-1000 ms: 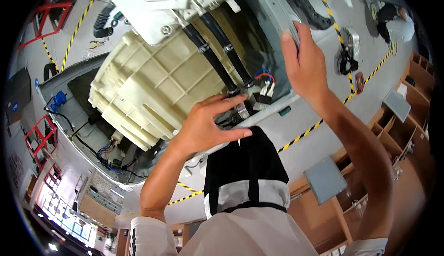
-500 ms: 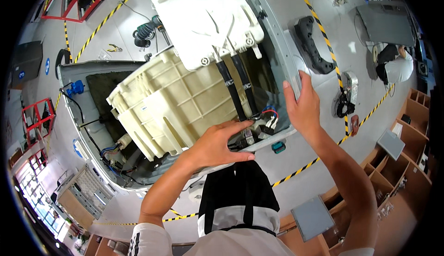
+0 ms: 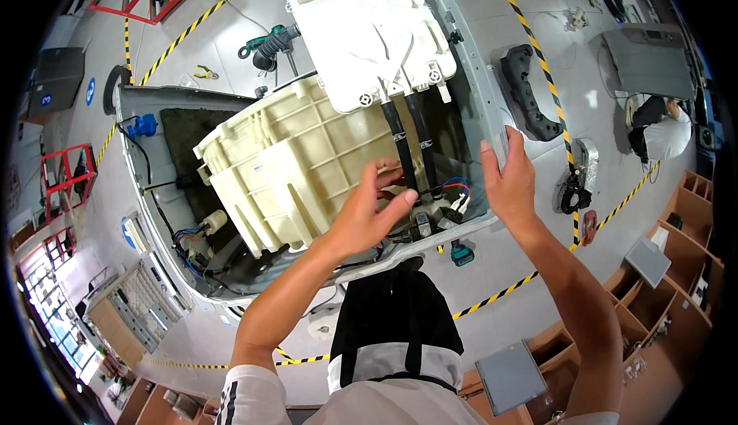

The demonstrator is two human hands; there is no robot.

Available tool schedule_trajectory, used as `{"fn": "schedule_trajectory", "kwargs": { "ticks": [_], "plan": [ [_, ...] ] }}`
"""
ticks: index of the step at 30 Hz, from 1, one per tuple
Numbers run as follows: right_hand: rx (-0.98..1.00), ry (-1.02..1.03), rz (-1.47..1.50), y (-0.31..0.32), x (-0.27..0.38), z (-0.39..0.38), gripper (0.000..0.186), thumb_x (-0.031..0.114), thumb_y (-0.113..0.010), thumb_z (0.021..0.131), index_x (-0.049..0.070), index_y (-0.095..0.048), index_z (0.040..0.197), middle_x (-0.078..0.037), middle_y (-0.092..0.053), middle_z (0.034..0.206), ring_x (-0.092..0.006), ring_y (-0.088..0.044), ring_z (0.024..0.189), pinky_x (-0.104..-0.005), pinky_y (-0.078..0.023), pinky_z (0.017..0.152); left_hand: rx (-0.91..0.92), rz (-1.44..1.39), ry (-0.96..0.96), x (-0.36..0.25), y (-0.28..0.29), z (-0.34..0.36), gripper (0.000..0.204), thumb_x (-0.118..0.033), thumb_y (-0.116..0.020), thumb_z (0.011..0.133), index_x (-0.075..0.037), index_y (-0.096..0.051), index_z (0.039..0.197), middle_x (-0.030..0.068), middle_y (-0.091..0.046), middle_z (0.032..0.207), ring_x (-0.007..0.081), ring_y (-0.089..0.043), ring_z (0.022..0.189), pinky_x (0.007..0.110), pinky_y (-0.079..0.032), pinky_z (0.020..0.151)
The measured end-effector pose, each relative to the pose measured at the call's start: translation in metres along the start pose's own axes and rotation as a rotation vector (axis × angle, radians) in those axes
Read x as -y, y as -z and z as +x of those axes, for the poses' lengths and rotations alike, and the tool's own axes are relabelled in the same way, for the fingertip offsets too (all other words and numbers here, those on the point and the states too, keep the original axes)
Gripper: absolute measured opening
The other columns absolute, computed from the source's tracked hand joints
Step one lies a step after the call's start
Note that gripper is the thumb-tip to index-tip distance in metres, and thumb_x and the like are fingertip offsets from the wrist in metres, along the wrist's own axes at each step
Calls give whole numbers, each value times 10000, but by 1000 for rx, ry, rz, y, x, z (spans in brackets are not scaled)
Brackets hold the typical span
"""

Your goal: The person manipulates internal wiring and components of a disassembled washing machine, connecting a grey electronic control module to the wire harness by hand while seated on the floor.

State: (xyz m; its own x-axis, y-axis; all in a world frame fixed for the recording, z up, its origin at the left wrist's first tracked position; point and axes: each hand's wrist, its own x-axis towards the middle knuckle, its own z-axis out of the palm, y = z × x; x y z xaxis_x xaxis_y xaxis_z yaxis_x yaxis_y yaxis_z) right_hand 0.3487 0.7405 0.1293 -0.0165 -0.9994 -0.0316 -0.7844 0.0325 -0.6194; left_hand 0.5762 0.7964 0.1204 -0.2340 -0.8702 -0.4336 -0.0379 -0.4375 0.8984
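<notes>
A grey metal washing machine cabinet [image 3: 469, 64] lies before me, with a cream plastic tub [image 3: 307, 148] inside it. Two black shock absorbers [image 3: 398, 137] run from a white plastic block [image 3: 369, 41] down toward the cabinet's near side. My left hand [image 3: 367, 214] is at the lower end of the left absorber, fingers bent but apart; its thumb overlaps the absorber, and whether it touches cannot be made out. My right hand [image 3: 511, 187] grips the cabinet's right edge between thumb and fingers. Beside the left hand are a small metal-and-black part [image 3: 423, 224] and red and blue wires [image 3: 459, 187].
A teal tool [image 3: 461, 253] lies on the floor near the cabinet's front edge. To the right are a dark curved block [image 3: 526, 94] and a metal-and-black assembly [image 3: 576, 179]. Wooden compartments [image 3: 653, 287] stand at lower right. Another person [image 3: 661, 129] crouches at far right.
My left hand has risen off the near rim area toward the absorber, its thumb turned upward. The right hand stays on the cabinet edge. The whole view has shifted slightly.
</notes>
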Motion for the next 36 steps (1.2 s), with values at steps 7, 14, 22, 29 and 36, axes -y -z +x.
{"fn": "schedule_trajectory", "kwargs": {
  "ticks": [7,14,22,29,36],
  "plan": [
    [-8,39,-32,0,2,1,383,228,-558,889,-18,-447,1161,-260,-605,981,-443,-586,889,-457,-463,770,-38,-98,6,6,-6,14,423,-197,-546,933,40,-433,1264,180,-604,1079,182,-590,938,312,-473,821],
    [4,20,-61,-1,-3,2,408,251,-539,901,-30,-439,1179,-287,-591,1017,-457,-575,919,-461,-460,784,-67,-17,-34,9,-5,43,307,-248,-552,928,50,-575,1000,118,-657,813,147,-583,713,291,-465,668],
    [21,50,-96,-2,-8,1,425,262,-536,905,-45,-427,1178,-290,-591,1018,-456,-575,923,-459,-457,794,27,-120,-8,11,7,48,284,-243,-585,916,38,-622,930,69,-676,826,73,-529,698,253,-447,656],
    [65,-37,-96,-2,-2,2,430,275,-532,908,-40,-426,1181,-270,-597,1029,-435,-583,930,-442,-455,809,62,-31,34,14,12,46,259,-207,-615,895,36,-617,985,65,-656,811,78,-548,715,241,-454,659],
    [86,-126,-92,1,7,4,431,300,-524,912,-25,-433,1179,-251,-605,994,-416,-593,906,-430,-459,799,115,14,-1,12,14,48,241,-176,-603,908,23,-604,1044,42,-655,875,61,-564,775,232,-475,691]
  ]
}}
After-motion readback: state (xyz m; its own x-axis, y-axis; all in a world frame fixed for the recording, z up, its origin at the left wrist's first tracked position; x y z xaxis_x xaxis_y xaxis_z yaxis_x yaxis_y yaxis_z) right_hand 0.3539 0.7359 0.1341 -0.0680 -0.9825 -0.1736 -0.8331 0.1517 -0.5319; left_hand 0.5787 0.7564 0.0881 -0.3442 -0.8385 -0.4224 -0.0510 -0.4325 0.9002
